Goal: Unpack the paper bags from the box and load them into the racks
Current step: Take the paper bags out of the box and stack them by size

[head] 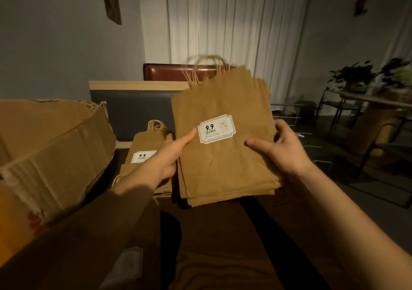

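The left hand (171,154) and the right hand (283,147) each pinch one side of a thick stack of paper bags (223,138), held upright in the air beside the open box (51,154). The bags are fanned at the bottom, so loose inner ones may slide out, because only the thumbs press the front
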A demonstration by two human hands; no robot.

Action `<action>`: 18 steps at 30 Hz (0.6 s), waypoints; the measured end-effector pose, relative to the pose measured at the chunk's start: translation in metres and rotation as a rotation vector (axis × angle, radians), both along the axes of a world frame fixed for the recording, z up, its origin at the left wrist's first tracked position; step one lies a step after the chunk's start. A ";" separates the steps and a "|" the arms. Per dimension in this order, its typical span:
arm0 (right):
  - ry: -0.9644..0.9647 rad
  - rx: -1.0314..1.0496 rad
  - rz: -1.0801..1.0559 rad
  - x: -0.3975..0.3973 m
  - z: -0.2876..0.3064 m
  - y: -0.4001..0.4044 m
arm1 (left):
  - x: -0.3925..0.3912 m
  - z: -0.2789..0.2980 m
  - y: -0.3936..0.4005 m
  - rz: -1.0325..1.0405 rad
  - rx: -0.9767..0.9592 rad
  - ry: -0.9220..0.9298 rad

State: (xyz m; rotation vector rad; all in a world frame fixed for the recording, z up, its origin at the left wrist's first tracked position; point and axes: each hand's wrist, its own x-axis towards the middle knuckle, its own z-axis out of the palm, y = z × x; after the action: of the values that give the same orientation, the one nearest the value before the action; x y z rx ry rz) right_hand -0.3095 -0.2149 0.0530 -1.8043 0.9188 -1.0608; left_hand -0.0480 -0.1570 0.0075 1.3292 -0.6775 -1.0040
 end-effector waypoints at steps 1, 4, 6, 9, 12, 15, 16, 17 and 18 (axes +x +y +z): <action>-0.028 -0.018 0.023 -0.013 -0.003 0.009 | -0.006 0.008 0.011 -0.080 -0.055 0.067; -0.068 -0.044 0.059 -0.049 -0.016 0.039 | -0.040 0.018 0.041 -0.056 -0.228 -0.032; -0.068 -0.013 0.120 -0.068 -0.021 0.055 | -0.066 0.016 0.060 0.075 -0.315 -0.153; -0.042 0.043 0.200 -0.089 -0.034 0.073 | -0.096 -0.003 0.087 0.155 -0.348 -0.179; -0.176 0.107 0.145 -0.099 -0.081 0.082 | -0.126 -0.037 0.105 0.130 -0.312 -0.192; -0.218 0.219 0.122 -0.106 -0.128 0.096 | -0.149 -0.064 0.120 0.066 -0.244 -0.255; -0.208 0.225 0.122 -0.107 -0.134 0.099 | -0.149 -0.068 0.123 0.048 -0.233 -0.275; -0.188 0.216 0.118 -0.109 -0.135 0.096 | -0.148 -0.067 0.125 0.026 -0.236 -0.281; -0.168 0.212 0.121 -0.109 -0.135 0.095 | -0.146 -0.068 0.125 0.001 -0.237 -0.264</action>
State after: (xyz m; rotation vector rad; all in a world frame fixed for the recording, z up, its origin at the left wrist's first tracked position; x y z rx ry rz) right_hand -0.4187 -0.1203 -0.0824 -1.5514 0.7796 -0.9838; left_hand -0.1940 -0.0317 -0.0604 1.2621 -0.9648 -0.7270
